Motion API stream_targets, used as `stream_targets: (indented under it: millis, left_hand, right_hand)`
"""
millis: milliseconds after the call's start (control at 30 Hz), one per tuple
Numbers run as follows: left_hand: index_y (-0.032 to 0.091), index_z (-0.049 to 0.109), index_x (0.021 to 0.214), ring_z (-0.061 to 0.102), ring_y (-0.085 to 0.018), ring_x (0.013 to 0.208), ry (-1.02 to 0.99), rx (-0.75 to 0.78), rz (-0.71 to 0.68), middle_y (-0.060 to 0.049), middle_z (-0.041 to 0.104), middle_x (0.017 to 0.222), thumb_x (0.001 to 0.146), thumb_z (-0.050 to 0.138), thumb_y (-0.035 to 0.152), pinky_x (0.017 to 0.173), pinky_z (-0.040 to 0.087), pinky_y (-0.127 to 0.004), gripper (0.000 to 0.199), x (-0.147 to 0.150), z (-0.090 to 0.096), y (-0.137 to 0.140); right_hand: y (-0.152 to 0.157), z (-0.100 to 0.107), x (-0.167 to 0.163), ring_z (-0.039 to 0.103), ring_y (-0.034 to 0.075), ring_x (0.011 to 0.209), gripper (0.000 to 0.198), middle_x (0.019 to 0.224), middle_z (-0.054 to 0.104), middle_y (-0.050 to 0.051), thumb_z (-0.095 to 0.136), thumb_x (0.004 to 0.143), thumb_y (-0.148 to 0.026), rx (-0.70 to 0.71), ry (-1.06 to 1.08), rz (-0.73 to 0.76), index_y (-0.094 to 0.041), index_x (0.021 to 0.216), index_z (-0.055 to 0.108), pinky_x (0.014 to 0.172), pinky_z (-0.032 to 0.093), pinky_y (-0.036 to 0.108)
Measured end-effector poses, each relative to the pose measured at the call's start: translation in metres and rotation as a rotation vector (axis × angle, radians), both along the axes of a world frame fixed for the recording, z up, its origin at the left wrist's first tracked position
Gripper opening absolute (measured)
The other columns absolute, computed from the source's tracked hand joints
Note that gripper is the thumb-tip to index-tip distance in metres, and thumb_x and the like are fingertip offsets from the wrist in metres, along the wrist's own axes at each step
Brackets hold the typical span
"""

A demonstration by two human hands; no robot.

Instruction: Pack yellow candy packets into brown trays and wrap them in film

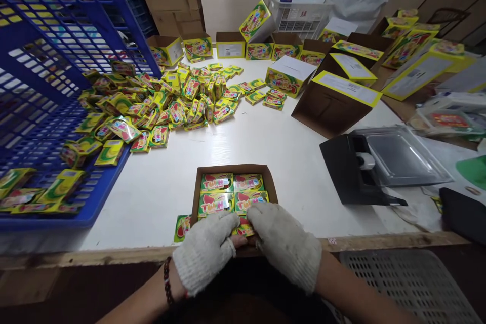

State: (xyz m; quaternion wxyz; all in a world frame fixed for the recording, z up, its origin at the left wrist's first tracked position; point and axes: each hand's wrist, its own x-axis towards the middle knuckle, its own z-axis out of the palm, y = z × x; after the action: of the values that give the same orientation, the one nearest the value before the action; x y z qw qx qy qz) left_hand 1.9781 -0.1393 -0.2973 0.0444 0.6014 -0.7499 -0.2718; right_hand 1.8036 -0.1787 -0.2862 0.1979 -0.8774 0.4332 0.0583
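Observation:
An open carton (273,188) lies at the table's near edge, with rows of small "TWINS" boxes (216,203) inside, yellow and green with a watermelon picture. My left hand (207,248), in a white knit glove with bare fingertips, is closed at the carton's near end, its thumb by the near edge. Beside it my right hand (284,243), gloved alike, has its fingers bent down over a small box (245,228) in the nearest row. Both hands partly cover that row. Another small box (182,228) lies left of the carton, partly under my left hand.
A tipped blue crate (87,212) at left spills a heap of small boxes (182,106) onto the white table (243,136). Display cartons (288,76) line the back and right. A black device with a clear tray (406,154) stands right. Below it is a grey basket (410,283).

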Motion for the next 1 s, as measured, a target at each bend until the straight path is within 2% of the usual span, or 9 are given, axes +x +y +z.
stream_targets:
  millis: [133,267,400,467,600,700,767,867,1000]
  left_hand:
    - [0.021,0.061,0.090,0.060,-0.022,0.092,0.055,0.075,-0.019,-0.003,0.065,0.094,0.090,0.056,0.039,0.081,0.046,-0.033,0.018,0.000,0.003,0.002]
    - [0.021,0.060,0.083,0.059,-0.020,0.087,0.080,0.070,-0.025,-0.001,0.064,0.089,0.090,0.055,0.040,0.077,0.043,-0.031,0.021,0.000,0.002,0.005]
    - [0.021,0.057,0.079,0.058,-0.020,0.084,0.059,0.037,-0.032,-0.002,0.063,0.085,0.092,0.051,0.041,0.074,0.042,-0.031,0.024,0.000,-0.002,0.006]
    - [0.021,0.056,0.078,0.059,-0.020,0.083,0.049,0.012,-0.010,-0.002,0.063,0.085,0.093,0.049,0.039,0.073,0.042,-0.031,0.024,-0.001,-0.001,0.004]
    - [0.021,0.055,0.082,0.059,-0.019,0.081,0.053,-0.078,0.062,-0.002,0.063,0.085,0.094,0.047,0.037,0.071,0.043,-0.031,0.022,0.000,0.012,-0.011]
    - [0.019,0.059,0.094,0.060,-0.023,0.091,-0.068,-0.170,0.106,-0.005,0.064,0.097,0.093,0.048,0.035,0.077,0.046,-0.034,0.019,0.003,0.020,-0.026]
    - [0.017,0.061,0.097,0.060,-0.028,0.097,-0.221,-0.186,0.001,-0.009,0.064,0.102,0.090,0.052,0.031,0.082,0.047,-0.040,0.019,0.004,0.019,-0.034]
    - [0.012,0.065,0.100,0.059,-0.033,0.101,-0.387,-0.171,-0.216,-0.015,0.064,0.110,0.081,0.060,0.024,0.088,0.048,-0.047,0.023,0.005,0.006,-0.037]
    - [0.010,0.062,0.115,0.057,-0.033,0.109,-0.418,-0.188,-0.242,-0.019,0.059,0.125,0.078,0.060,0.021,0.094,0.047,-0.048,0.039,0.006,-0.003,-0.032]
  right_hand:
    - [0.003,0.012,-0.006,0.065,0.021,0.079,0.024,0.093,0.071,0.009,0.058,0.087,-0.030,0.170,-0.002,-0.020,-0.017,0.106,0.062,0.064,0.042,0.028]
    - [0.002,0.009,-0.005,0.065,0.019,0.074,0.013,0.086,0.072,0.005,0.058,0.087,-0.028,0.204,-0.004,0.055,-0.020,0.093,0.066,0.061,0.040,0.026]
    - [0.004,-0.012,-0.006,0.065,0.019,0.073,0.012,0.086,0.072,0.006,0.059,0.084,-0.024,0.133,-0.039,0.081,-0.019,0.092,0.066,0.064,0.044,0.027]
    - [0.003,-0.015,-0.008,0.064,0.018,0.075,0.013,0.086,0.072,0.006,0.056,0.086,-0.024,0.078,-0.107,0.100,-0.019,0.094,0.064,0.066,0.045,0.027]
    - [-0.014,0.012,-0.011,0.063,0.019,0.074,0.009,0.084,0.070,0.007,0.054,0.088,-0.022,-0.084,-0.063,0.107,-0.018,0.090,0.062,0.068,0.044,0.029]
    - [-0.042,0.039,-0.005,0.063,0.022,0.078,0.011,0.085,0.070,0.010,0.051,0.088,-0.015,-0.226,0.066,0.057,-0.016,0.089,0.062,0.069,0.043,0.031]
    - [-0.061,0.049,0.005,0.065,0.023,0.082,0.014,0.088,0.071,0.012,0.050,0.087,-0.011,-0.272,0.143,0.018,-0.015,0.092,0.062,0.071,0.045,0.032]
    - [-0.079,0.044,0.024,0.067,0.028,0.087,0.019,0.094,0.072,0.016,0.051,0.085,-0.008,-0.222,0.262,0.031,-0.011,0.097,0.066,0.072,0.048,0.036]
    - [-0.081,0.022,0.039,0.067,0.032,0.090,0.022,0.096,0.069,0.022,0.051,0.084,-0.004,-0.202,0.314,0.027,-0.005,0.096,0.069,0.070,0.050,0.038]
